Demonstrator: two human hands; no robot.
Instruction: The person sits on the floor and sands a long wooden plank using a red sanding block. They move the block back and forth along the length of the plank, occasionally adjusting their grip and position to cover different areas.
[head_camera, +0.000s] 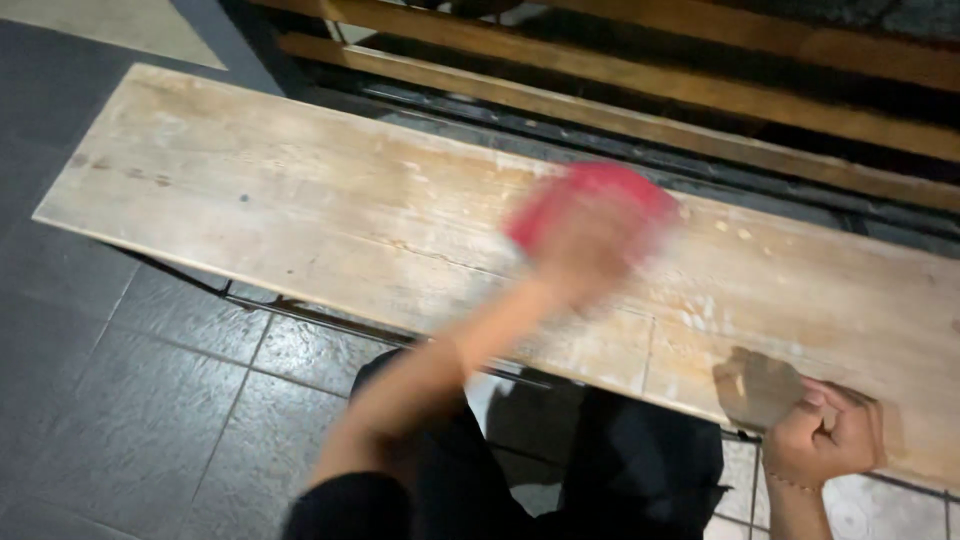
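- Hands are at work on a long wooden desk with a pale, worn top.
- Its long side runs from the upper left of the view down to the lower right, and the right end is cut off by the edge of the picture.
- The left hand is out over the middle of the desk, pressed on a red cloth.
- The red cloth lies on the desk top, near the far edge, a little right of the middle.
- This hand is very blurry, so I cannot tell if its fingers grip the cloth or just lie flat on it.
- The cloth is blurry too, so its shape is hard to make out; it looks like a soft red lump.
- The left arm reaches up from the lower middle, pointing toward the upper right.
- The right hand is closed in a fist on the near edge of the desk, at the lower right.
- It is closed on a brown pad, which lies flat on the wood and points up and to the left.
- The fingers hide part of the pad.
- The two hands are well apart.
- Dark tiled floor shows under the desk.
- Behind the desk are wooden slats with dark gaps between them.
- Dark clothes hide the floor at the bottom of the view.
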